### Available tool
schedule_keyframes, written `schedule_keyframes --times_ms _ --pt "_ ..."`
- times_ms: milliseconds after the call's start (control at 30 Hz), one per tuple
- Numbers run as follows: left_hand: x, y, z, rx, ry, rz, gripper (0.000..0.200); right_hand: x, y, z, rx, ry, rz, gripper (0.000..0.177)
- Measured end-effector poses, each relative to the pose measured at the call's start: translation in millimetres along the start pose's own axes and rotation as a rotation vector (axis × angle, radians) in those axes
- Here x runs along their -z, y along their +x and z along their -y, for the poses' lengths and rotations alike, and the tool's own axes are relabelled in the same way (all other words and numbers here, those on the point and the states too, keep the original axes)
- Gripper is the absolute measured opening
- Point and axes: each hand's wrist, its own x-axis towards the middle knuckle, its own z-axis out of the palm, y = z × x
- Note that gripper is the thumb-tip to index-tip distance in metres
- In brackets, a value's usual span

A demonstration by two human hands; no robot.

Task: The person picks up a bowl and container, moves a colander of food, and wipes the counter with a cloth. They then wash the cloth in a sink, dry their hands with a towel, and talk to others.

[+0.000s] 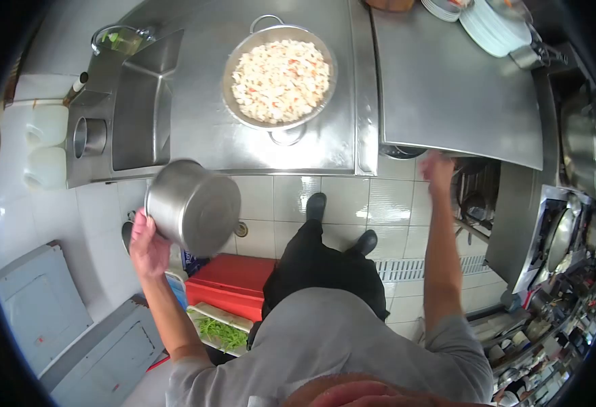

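My left hand [150, 247] grasps the tilted steel pot [206, 207] by its rim at nine o'clock in my view. My right hand [437, 169], towards three, is blurred; I cannot tell its grip. At twelve, a two-handled pan [228, 85] of chopped food [281, 80] sits on the bench [199, 102].

Upper left: sink [142, 115], with faucet [123, 28] at its far end and small pot [93, 138] to its left. Far left: two white jugs [47, 125]. Lower left: red box [230, 279], beside greens [220, 332] in a crate [242, 323]; grey panels [43, 305] farther left. Upper right: stacked white plates [491, 30]. Lower right: slotted grate [402, 270], set in tiled floor [342, 197].
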Motion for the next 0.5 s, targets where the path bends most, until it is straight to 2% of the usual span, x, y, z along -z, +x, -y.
schedule_keyframes --times_ms 33,67,100,167,233,300,400,500 --pt "3 11 -8 -0.113 0.120 -0.054 0.019 -4 -40 -20 0.272 0.177 0.200 0.038" --pt "4 24 -16 -0.160 0.282 -0.037 0.017 -29 -97 16 0.094 0.135 0.220 0.035" --pt "2 40 -23 -0.212 0.448 -0.017 0.016 -47 -133 39 0.100 0.114 0.424 0.029" --pt "-8 81 -24 -0.262 0.897 -0.072 0.014 -101 -178 111 0.024 0.093 0.441 0.036" --pt "-30 120 -10 -0.511 1.300 -0.068 0.013 -152 -170 148 -0.091 0.294 0.437 0.039" --pt "-22 163 21 -0.855 1.492 -0.024 0.014 -191 -159 188 -0.186 0.329 0.418 0.041" --pt "-33 180 36 -0.771 1.723 0.025 0.020 -229 -129 197 -0.262 0.438 0.470 0.033" --pt "-41 169 25 -0.939 1.780 -0.060 0.027 -244 -118 187 -0.231 0.443 0.308 0.020"
